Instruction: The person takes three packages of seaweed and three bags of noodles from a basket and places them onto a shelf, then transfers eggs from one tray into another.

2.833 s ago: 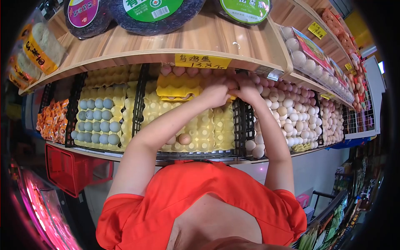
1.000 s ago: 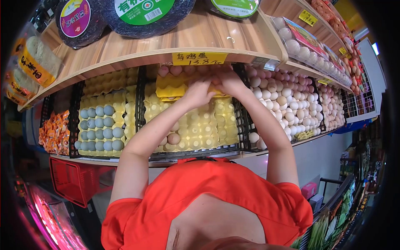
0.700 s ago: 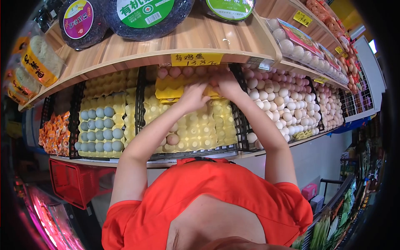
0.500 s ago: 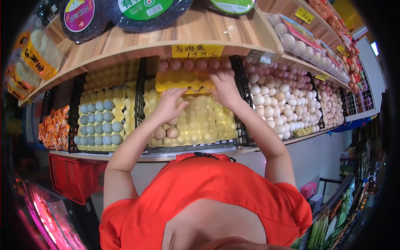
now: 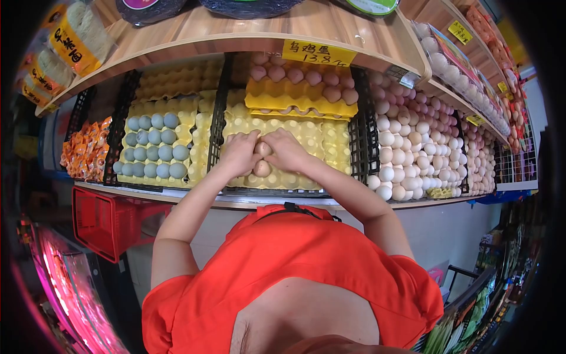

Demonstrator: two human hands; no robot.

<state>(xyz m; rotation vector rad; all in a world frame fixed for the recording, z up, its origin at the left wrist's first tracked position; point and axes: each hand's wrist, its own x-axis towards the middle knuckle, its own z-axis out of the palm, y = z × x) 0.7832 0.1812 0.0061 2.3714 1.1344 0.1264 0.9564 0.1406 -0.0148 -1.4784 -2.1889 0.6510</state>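
Note:
My left hand [image 5: 240, 154] and my right hand [image 5: 285, 151] meet over a pale yellow egg tray [image 5: 306, 141] in the middle crate. Between them, the fingers close round a brown egg [image 5: 263, 148]; which fingers bear on it is partly hidden. Just below it, another brown egg [image 5: 262, 169] sits in the tray near both hands. Behind the hands, bright yellow trays [image 5: 295, 101] are stacked, with pinkish eggs [image 5: 313, 78] on top.
Blue-green eggs [image 5: 154, 153] fill a tray on the left, beside orange packets [image 5: 87, 150]. A crate on the right holds white and brown eggs [image 5: 407, 159]. Above runs a wooden shelf [image 5: 236, 35] with a yellow price sign [image 5: 319, 53]. A red basket [image 5: 94, 221] is lower left.
Both hands have left the bright yellow tray and come down and together at the brown eggs. The view has shifted, and more pinkish eggs show on the yellow trays.

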